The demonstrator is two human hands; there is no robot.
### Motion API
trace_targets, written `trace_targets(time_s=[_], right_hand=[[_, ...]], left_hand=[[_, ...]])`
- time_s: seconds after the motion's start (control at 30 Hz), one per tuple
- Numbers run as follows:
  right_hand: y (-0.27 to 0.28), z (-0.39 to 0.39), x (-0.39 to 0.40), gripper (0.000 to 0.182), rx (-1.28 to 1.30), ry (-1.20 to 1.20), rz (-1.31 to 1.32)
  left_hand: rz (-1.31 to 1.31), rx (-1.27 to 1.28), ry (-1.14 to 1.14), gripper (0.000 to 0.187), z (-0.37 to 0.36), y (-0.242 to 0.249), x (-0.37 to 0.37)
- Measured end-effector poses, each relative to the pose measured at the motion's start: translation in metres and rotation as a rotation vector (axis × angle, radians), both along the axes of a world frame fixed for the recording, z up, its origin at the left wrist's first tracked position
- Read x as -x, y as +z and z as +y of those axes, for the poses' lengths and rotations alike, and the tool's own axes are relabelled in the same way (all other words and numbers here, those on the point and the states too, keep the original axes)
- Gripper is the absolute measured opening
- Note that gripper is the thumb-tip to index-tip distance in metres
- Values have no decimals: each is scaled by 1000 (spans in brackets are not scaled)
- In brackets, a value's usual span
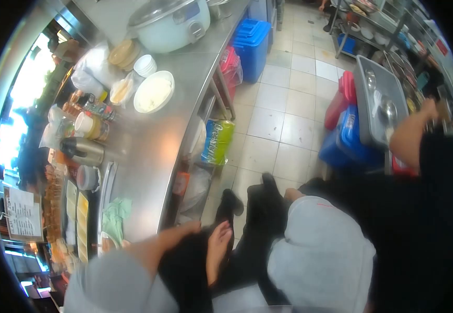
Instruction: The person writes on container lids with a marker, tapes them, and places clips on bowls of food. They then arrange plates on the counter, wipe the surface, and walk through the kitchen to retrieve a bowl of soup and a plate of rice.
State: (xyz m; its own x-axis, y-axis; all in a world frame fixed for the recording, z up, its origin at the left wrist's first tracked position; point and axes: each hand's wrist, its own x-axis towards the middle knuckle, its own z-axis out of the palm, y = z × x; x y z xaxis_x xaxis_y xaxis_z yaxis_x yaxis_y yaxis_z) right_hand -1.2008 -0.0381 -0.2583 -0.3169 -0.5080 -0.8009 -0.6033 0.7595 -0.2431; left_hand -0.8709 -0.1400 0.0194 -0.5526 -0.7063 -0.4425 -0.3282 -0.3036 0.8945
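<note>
My left arm, in a grey sleeve, crosses the lower left beside the steel counter (143,151). What shows of my left hand (192,228) is at the edge of black clothing, its fingers hidden. Low in the middle, a hand that looks like my right hand (219,248) is held before black trousers. Its fingers are stretched and loose, with nothing in them. A grey sleeve (320,250) fills the lower right; a bit of skin at its upper edge cannot be assigned. A green cloth (116,216) lies on the counter near my left arm.
A rice cooker (169,26), a white bowl (154,92) and a steel jug (83,150) stand on the counter. Blue bins (251,47) line the tiled aisle (265,122). A co-worker in black reaches past a grey tub (362,99) at right.
</note>
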Motion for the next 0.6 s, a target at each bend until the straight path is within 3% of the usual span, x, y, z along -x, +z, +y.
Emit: trace_targets(time_s=[0.07, 0.13, 0.17, 0.23, 0.33, 0.37, 0.4, 0.47, 0.5, 0.57, 0.6], right_hand=[[9, -11, 25, 29, 31, 8, 33], [-73, -37, 70, 27, 299, 39, -52], [-61, -55, 91, 27, 300, 15, -46], [-23, -110, 139, 24, 197, 46, 37], [-59, -157, 229, 24, 348, 127, 30], [3, -173, 259, 23, 324, 135, 71], [12, -192, 292, 22, 264, 23, 19], [45, -229, 362, 24, 333, 241, 75], [69, -239, 397, 24, 336, 216, 104], [110, -246, 453, 23, 771, -37, 113], [118, -246, 482, 23, 770, -60, 132]], left_hand=[[-136, -42, 85, 40, -14, -31, -25], [-248, -96, 213, 40, -41, -28, -32], [-301, -115, 272, 41, -56, -26, -29], [-346, -116, 352, 41, -91, -23, -1], [-358, -103, 395, 42, -157, -16, 82], [-352, -97, 387, 42, -179, -12, 116], [-353, -89, 373, 43, -200, -8, 150], [-335, -80, 335, 43, -231, -8, 221], [-326, -79, 315, 44, -247, -7, 254], [-308, -91, 258, 44, -271, -13, 322], [-302, -106, 239, 45, -280, -17, 364]])
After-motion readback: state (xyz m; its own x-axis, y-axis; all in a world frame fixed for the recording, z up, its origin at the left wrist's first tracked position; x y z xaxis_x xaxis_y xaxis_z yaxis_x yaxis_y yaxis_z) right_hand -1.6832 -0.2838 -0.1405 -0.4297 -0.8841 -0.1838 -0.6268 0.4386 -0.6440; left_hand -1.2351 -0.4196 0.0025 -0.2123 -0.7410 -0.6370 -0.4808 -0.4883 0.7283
